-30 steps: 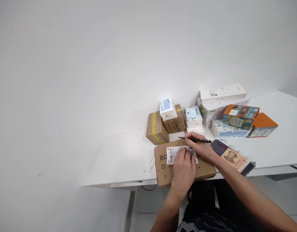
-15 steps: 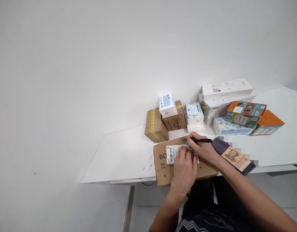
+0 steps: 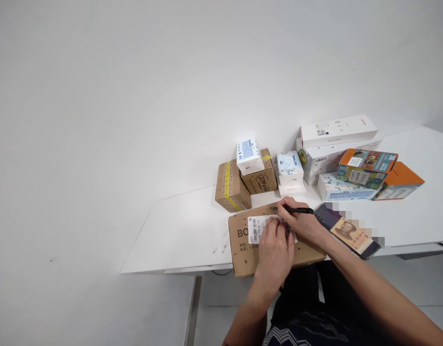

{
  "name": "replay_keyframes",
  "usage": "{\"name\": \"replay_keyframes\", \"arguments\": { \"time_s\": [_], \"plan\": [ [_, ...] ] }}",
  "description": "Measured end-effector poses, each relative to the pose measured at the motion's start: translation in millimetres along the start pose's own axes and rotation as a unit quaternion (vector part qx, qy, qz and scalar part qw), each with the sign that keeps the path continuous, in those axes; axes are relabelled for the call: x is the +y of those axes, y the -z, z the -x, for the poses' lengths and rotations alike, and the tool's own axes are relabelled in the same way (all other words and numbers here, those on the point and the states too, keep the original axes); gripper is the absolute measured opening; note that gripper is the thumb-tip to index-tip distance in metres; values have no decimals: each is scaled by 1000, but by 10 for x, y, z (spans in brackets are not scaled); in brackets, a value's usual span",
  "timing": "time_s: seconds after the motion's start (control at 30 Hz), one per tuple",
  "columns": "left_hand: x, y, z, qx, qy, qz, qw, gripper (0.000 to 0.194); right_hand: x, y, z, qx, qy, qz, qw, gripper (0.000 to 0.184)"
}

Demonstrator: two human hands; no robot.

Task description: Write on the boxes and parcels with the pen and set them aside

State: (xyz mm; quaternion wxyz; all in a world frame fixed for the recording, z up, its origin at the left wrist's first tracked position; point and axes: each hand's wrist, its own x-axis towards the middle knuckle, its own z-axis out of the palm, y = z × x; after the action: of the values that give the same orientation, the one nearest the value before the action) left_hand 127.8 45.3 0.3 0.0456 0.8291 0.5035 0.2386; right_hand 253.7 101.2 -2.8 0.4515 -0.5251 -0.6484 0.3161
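A brown cardboard box (image 3: 243, 262) lies flat at the table's front edge, with printed text and a white shipping label (image 3: 255, 229) on its top. My left hand (image 3: 276, 247) rests flat over the label and covers its middle, fingers stretched out. My right hand (image 3: 295, 218) pinches a black pen (image 3: 300, 210). Its tip touches or nearly touches the box top just above the label, near a small dark mark. Part of the label is hidden under both hands.
Behind the box stand brown cartons (image 3: 233, 187), tissue packs (image 3: 249, 156), a long white box (image 3: 338, 130) and orange boxes (image 3: 399, 181). A dark packet with a portrait (image 3: 349, 230) lies right of my right hand. The white table (image 3: 178, 235) meets the wall.
The pen's back end has shifted slightly to the left, and a small dark mark shows more clearly by its tip. My left hand and the box stay in place.
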Motion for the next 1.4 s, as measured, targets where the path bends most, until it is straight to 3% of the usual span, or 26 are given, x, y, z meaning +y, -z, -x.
{"name": "replay_keyframes", "arguments": {
  "time_s": [0.37,0.67,0.77,0.87,0.93,1.0,1.07,1.13,1.27,1.4],
  "plan": [
    [10,10,-6,1,-1,-6,1000,24,-8,0,-3,-4,-4,-5,1000,14],
    [16,5,-2,21,-8,-12,1000,20,-41,30,28,27,-9,-28,999,16],
    [25,17,-2,24,-9,-18,1000,18,-42,62,64,84,-34,-102,991,17],
    [28,28,-2,19,-10,-20,1000,18,73,103,154,213,-47,-154,964,19],
    [25,28,-1,19,-10,-19,1000,17,248,133,267,275,-65,-147,948,21],
    [20,22,1,21,-9,-21,1000,17,481,161,418,286,-83,-91,950,24],
    [17,14,3,25,-9,-25,999,16,727,187,584,244,-52,23,968,24],
    [18,6,4,29,-10,-28,999,16,932,202,725,149,-9,158,976,30],
    [18,-5,-2,36,-13,-31,999,16,1111,175,836,-9,13,372,928,56],
    [1,-20,-6,42,-17,-32,998,17,1068,123,758,-80,28,442,893,59]
  ]
}}
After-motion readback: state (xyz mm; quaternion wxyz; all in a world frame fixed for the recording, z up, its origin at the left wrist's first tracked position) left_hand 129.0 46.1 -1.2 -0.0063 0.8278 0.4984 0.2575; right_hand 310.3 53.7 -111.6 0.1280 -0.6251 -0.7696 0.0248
